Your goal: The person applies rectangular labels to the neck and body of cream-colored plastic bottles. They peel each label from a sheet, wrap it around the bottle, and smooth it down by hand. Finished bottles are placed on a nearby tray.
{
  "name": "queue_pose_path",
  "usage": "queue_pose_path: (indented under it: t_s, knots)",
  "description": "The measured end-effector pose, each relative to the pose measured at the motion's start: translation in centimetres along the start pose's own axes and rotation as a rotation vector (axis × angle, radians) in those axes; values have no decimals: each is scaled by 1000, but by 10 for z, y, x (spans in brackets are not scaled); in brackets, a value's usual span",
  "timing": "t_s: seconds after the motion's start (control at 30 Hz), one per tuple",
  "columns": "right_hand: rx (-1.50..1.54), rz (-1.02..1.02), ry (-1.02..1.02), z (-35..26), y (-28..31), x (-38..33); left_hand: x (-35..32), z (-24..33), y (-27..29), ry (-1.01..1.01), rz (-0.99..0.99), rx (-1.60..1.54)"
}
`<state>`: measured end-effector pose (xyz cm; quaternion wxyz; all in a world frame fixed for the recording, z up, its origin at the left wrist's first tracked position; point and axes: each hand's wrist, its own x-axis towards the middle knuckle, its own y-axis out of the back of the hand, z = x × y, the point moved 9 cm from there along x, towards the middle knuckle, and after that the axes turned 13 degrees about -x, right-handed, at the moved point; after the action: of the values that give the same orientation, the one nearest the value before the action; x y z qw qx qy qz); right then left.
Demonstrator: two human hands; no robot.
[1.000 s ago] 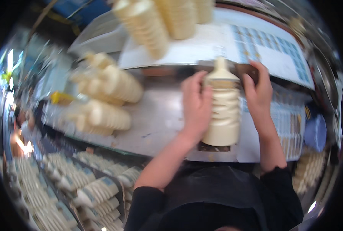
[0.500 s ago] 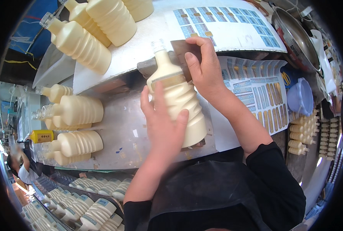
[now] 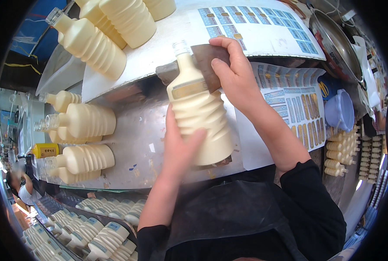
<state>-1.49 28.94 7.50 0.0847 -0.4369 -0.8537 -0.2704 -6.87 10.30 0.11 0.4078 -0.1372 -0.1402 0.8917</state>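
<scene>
Steel tabletop (image 3: 133, 152) of a crowded workshop, seen from above, with sticker sheets (image 3: 289, 108) spread to the right and a white board (image 3: 159, 56) at the far side carrying more cream bottles (image 3: 94, 43). One ribbed cream bottle (image 3: 200, 117) lies at the centre, neck pointing away from the person. Left hand (image 3: 178, 150) presses flat on its lower body, its grip loose — palm and fingers over the ribs rather than closed around them. Right hand (image 3: 231, 71) is clamped on a brown block (image 3: 207, 65) held against the bottle's shoulder, just above a gold label (image 3: 189, 89) that already sits there. Judged from this, labelling of the bottle appears well along, with smoothing in hand. Bare bottles (image 3: 83, 158) lie to the left, seemingly awaiting labels; below the tabletop edge, crates (image 3: 102, 235) hold bottles that already carry blue labels. Blue tub (image 3: 339, 108) and metal pan (image 3: 337, 43) stand at the right.
</scene>
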Motion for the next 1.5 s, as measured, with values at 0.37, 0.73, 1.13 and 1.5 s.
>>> queue_pose_path:
  t_s: [0.37,0.73,1.13,1.5]
  knots:
    - [-563,-58,337,-88,-61,-9,-7,30,-19,-113,76,547]
    - [-653,-56,338,-80,-44,4,-9,27,-14,-131,64,625]
    - [-592,-65,297,-57,-31,-1,-6,41,-13,-270,39,708]
    - [-353,101,348,-6,0,-5,12,20,-6,-123,40,497]
